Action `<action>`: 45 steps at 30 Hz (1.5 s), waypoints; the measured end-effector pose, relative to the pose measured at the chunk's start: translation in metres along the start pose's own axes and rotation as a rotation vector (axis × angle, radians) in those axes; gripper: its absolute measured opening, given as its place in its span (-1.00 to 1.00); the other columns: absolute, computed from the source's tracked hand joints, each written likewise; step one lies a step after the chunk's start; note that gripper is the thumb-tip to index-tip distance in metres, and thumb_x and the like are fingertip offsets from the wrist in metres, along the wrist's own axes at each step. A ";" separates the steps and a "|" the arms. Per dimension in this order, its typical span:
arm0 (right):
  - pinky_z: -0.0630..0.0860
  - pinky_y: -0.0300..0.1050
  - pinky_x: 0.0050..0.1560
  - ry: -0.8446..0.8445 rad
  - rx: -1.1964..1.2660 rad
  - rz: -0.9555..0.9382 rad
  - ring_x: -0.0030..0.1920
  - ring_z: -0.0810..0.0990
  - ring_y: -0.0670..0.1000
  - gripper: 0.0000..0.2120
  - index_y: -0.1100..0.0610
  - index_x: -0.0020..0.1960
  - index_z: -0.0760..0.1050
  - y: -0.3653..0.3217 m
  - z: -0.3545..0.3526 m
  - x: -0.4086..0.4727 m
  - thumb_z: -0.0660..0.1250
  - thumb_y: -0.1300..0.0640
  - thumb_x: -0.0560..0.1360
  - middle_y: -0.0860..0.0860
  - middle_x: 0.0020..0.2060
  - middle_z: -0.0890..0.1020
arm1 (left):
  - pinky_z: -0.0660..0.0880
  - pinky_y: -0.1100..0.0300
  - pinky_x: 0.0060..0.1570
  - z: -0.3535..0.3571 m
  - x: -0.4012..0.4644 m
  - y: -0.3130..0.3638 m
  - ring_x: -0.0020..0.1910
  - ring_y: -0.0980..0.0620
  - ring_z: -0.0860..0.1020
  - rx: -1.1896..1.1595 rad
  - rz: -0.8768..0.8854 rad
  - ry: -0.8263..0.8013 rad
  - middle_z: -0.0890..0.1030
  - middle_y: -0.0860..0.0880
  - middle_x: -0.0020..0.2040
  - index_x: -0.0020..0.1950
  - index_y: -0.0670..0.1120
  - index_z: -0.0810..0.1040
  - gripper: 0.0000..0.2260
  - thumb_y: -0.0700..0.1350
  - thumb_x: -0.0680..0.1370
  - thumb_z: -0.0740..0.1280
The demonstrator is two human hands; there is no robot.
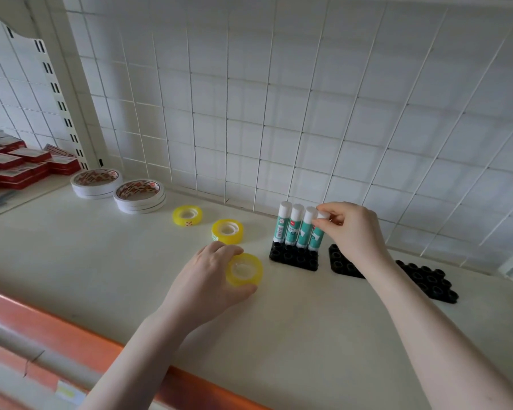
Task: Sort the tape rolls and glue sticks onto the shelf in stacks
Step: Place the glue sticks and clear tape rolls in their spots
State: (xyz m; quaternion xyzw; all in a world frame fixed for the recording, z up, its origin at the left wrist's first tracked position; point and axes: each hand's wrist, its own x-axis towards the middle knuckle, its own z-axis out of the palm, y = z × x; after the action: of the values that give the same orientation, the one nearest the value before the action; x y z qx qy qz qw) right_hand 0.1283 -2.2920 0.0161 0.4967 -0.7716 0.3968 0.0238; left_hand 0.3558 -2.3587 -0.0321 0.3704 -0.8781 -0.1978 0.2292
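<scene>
My left hand grips a yellow tape roll lying flat on the white shelf. Two more yellow rolls lie behind it, apart from each other. Several teal glue sticks with white caps stand upright in a black holder. My right hand pinches the cap of the rightmost glue stick, which stands at the holder's right end. Two stacks of white double-sided tape rolls sit at the back left.
Another black holder with vacant sockets lies to the right, partly behind my right forearm. A wire grid panel backs the shelf. Red boxes fill the neighbouring shelf on the left. An orange strip edges the shelf front.
</scene>
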 end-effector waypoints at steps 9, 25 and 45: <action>0.43 -0.08 0.08 0.041 -0.102 -0.159 0.10 0.53 0.07 -0.63 0.09 0.28 0.49 0.001 -0.010 -0.006 0.36 0.05 0.49 0.03 0.09 0.58 | 0.23 0.34 -0.05 -0.006 -0.003 -0.002 0.10 0.07 0.44 0.001 -0.038 0.066 0.47 0.09 0.09 0.28 0.02 0.45 -0.30 0.33 0.23 0.28; 0.49 -0.09 -0.20 -0.091 -0.356 -0.355 -0.11 0.60 0.12 -0.84 0.10 -0.07 0.61 -0.055 0.038 -0.049 0.45 0.17 0.35 0.02 -0.18 0.62 | 0.44 0.10 0.09 -0.070 0.019 -0.048 0.07 -0.01 0.48 0.059 -0.018 0.181 0.51 0.04 0.09 0.26 -0.01 0.48 -0.43 0.18 0.33 0.47; 0.37 -0.16 0.07 -0.163 -0.497 -0.137 0.15 0.47 0.00 -0.71 -0.03 0.26 0.43 -0.097 0.094 -0.045 0.18 -0.01 0.56 -0.06 0.09 0.51 | 0.35 0.17 0.16 -0.075 0.109 -0.122 0.21 0.00 0.45 0.089 0.158 -0.102 0.50 -0.02 0.23 0.30 -0.03 0.45 -0.45 0.11 0.38 0.45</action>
State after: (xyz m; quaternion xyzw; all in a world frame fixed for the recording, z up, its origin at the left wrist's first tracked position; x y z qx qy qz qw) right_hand 0.2611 -2.3366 -0.0106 0.5568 -0.8093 0.1514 0.1098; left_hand 0.3977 -2.5317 -0.0062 0.2994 -0.9230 -0.1587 0.1822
